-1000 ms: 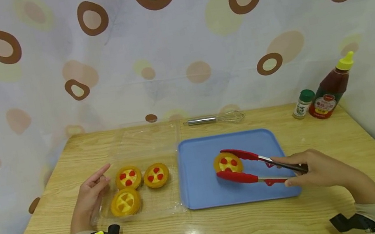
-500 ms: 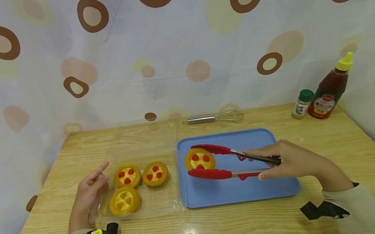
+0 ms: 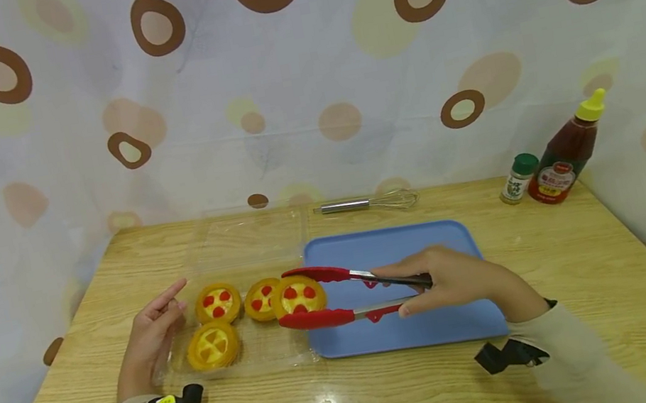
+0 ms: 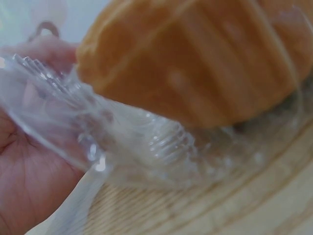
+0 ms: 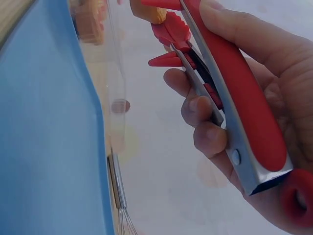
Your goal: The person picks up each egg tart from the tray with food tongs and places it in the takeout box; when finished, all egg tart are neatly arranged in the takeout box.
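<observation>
My right hand (image 3: pixel 453 277) grips red-tipped tongs (image 3: pixel 324 318) with thumb and fingers on their two arms. Between the tong tips is a round tart (image 3: pixel 298 295) with red pieces on yellow filling, held over the right side of a clear plastic container (image 3: pixel 278 350). In the container lie two similar tarts, a back left one (image 3: pixel 217 302) and one (image 3: pixel 261 300) partly hidden by the held tart, plus a tart with yellow wedges (image 3: pixel 212 346) at front left. Beside the container's left wall, my left hand (image 3: pixel 149 341) touches it, index finger straight. The left wrist view shows its palm behind the plastic.
A blue tray (image 3: pixel 392 243) stands right of the container, whose clear lid (image 3: pixel 245 237) lies folded back. Behind the tray is a whisk (image 3: pixel 369 203). A green-capped shaker (image 3: pixel 519 179) and a red sauce bottle (image 3: pixel 567 151) stand at back right. A patterned curtain hangs behind.
My right hand has carried the tart in the tongs leftward, from above the tray to over the container's right side. The left hand stays at the container's left wall.
</observation>
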Motion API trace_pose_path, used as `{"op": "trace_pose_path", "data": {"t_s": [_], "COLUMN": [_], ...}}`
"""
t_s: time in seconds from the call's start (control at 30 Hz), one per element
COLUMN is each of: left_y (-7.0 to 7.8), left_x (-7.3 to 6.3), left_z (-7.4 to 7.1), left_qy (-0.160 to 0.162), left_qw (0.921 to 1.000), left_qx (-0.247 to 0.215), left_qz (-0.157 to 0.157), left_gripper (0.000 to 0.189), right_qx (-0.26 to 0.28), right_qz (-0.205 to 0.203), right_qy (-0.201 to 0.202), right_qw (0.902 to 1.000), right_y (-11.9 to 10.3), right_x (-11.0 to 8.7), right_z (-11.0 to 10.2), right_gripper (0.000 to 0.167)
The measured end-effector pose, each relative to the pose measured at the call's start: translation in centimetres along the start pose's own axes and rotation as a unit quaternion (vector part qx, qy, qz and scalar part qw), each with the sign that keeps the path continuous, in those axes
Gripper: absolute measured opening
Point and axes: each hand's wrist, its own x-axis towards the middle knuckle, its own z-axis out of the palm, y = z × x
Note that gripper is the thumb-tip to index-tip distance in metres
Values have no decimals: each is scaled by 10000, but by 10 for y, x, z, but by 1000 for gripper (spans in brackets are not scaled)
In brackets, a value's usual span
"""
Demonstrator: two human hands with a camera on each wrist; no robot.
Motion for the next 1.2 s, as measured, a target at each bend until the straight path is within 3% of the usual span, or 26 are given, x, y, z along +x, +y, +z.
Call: {"op": "trace_pose_path", "data": {"t_s": [0.37,0.5,0.67,0.87,1.2], "left_y": [1,0,1,0,1], "left_x": [-1,-1,-1,-1,-1], "left_z": [1,0,1,0,2], "left_qy": [-2,11,-22,20,25], "left_qw": [10000,9999,9998,9998,9999], "left_qx": [61,131,189,177,101], "left_qz": [60,77,54,38,19], "left_gripper": [40,39,39,39,41], "right_qx": [31,-112,-331,-469,-651], "right_qz": [269,180,34,157,168], "right_qy": [-889,-1098,-1374,-1674,-1916], "right_qw": [9957,9937,9900,9847,9792], "right_y": [-11,-12,-10,-10,-13], "right_x": [45,57,66,74,82], "right_z": [3,6,9,7,8], "right_gripper": [62,61,60,60,58]}}
